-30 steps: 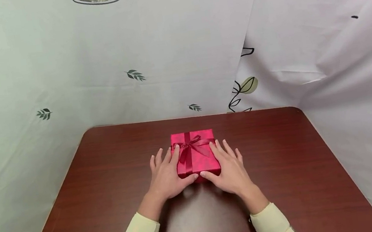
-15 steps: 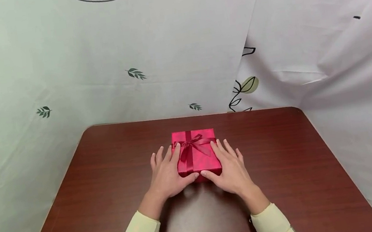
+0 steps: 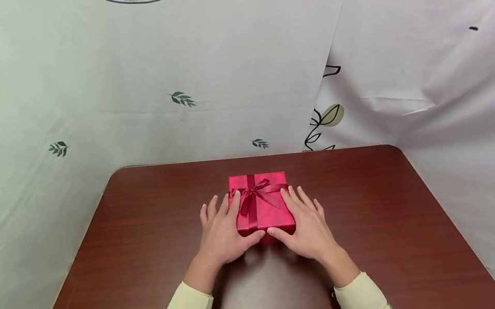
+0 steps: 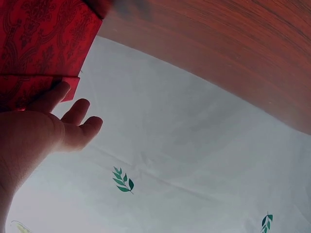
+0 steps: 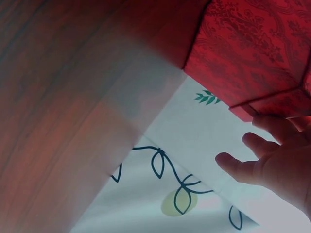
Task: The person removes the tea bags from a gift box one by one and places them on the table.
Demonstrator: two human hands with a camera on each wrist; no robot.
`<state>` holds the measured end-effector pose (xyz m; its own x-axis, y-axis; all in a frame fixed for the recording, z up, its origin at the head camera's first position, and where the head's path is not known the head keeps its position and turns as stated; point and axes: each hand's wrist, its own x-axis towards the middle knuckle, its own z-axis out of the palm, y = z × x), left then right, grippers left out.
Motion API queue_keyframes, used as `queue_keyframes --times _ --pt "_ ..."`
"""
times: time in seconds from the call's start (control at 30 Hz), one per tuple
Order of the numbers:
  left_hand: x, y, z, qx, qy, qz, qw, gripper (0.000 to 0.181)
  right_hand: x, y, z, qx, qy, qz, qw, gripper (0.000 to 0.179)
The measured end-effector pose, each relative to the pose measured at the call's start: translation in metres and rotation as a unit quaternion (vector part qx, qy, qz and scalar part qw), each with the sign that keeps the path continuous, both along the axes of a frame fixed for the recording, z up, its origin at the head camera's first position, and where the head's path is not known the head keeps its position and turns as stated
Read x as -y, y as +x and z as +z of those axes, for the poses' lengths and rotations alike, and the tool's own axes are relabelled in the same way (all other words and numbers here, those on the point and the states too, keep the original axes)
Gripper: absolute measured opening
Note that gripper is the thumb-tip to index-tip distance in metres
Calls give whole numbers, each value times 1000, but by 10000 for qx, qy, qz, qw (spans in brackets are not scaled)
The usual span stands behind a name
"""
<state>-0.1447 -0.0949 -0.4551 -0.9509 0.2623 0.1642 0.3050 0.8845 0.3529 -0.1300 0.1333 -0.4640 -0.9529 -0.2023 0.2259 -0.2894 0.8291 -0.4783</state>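
A red gift box (image 3: pixel 272 215) with a dark red ribbon and bow stands on the table, its lid on. My left hand (image 3: pixel 220 235) lies against its left side. The forefinger reaches the lid's left edge and the thumb touches the front edge. On the other side, my right hand (image 3: pixel 307 227) mirrors this, the thumb tips close together. Both hands have fairly straight, spread fingers, the outer ones off the box. The left wrist view shows a finger at the rim of the patterned lid (image 4: pixel 41 87). A fingertip likewise meets the lid (image 5: pixel 277 104) in the right wrist view.
The brown wooden table (image 3: pixel 152 214) has rounded far corners. Behind it hangs a pale cloth (image 3: pixel 226 63) with leaf prints, and a creased white cloth (image 3: pixel 453 75) hangs at the right.
Both hands keep their places on the box. The head view has shifted very slightly; nothing else visibly differs.
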Motion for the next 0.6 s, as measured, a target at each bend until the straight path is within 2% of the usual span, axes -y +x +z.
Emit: queue_keyframes --times 0.6 --pt "2 2 9 -129 52 -73 9999 111 2 5 11 -65 -19 -54 10000 97"
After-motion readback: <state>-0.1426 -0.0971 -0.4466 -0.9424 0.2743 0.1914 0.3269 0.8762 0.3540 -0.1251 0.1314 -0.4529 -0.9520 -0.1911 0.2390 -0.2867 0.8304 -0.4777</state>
